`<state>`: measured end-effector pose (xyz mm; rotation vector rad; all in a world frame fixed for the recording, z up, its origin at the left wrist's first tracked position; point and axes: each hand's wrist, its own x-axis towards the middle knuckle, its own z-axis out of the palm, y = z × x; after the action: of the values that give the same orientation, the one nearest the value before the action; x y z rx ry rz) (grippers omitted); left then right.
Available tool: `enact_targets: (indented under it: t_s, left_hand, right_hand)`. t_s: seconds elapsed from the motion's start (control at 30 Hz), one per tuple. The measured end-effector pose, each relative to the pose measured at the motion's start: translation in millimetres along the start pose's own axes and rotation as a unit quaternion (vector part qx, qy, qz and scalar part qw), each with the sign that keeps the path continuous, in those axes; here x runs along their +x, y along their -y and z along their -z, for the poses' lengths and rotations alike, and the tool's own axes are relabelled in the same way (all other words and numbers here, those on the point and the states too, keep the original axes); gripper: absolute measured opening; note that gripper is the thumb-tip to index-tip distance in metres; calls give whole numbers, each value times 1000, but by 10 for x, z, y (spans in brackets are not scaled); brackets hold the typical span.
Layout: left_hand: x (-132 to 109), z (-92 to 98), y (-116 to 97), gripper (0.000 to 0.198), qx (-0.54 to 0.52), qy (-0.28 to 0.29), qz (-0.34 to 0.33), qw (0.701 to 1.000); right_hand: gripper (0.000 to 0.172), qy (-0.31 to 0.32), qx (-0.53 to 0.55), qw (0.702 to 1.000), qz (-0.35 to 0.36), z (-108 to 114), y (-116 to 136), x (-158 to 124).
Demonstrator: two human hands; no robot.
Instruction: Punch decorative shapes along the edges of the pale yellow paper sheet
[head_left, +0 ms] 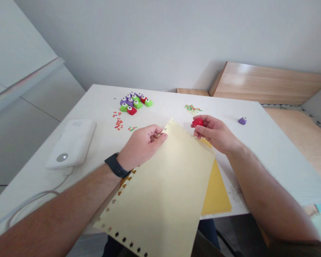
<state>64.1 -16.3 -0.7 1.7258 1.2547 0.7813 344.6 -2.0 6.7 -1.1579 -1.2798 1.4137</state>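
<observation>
On the left, the sheet [160, 185] is pinched by the left hand [141, 146] near its far corner; tearing could be caused there by a hard pull, the margin being weakened by holes. The near end is extended past the table [227, 107], so slipping could result from a loosened grip. On the right, the red punch [197, 122] is held by the fingertips of the right hand [216, 134], just beyond the sheet's far-right edge; it could be dropped if poorly gripped. The sheet is pale yellow, lined with heart-shaped holes at left and other cutouts along its near edge. The punch is rounded.
</observation>
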Motion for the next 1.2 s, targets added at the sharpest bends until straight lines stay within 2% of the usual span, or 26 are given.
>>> enact_targets:
  t_s: [0.27,0.47,0.87,1.2]
  left_hand:
    - [3,16,-31,27,-15,-7,8,1000]
    - [7,25,-28,28,-27,-16,10,999]
    - [3,24,-47,26,-35,-20,17,999]
    - [10,24,-37,26,-34,-29,16,999]
  right_hand:
    - [28,39,-77,996,0,209,3,4]
    - [40,53,-80,994,-46,232,31,-22]
    - [41,97,-110,987,-64,214,92,-50]
    - [39,98,-130,985,-61,209,99,-52]
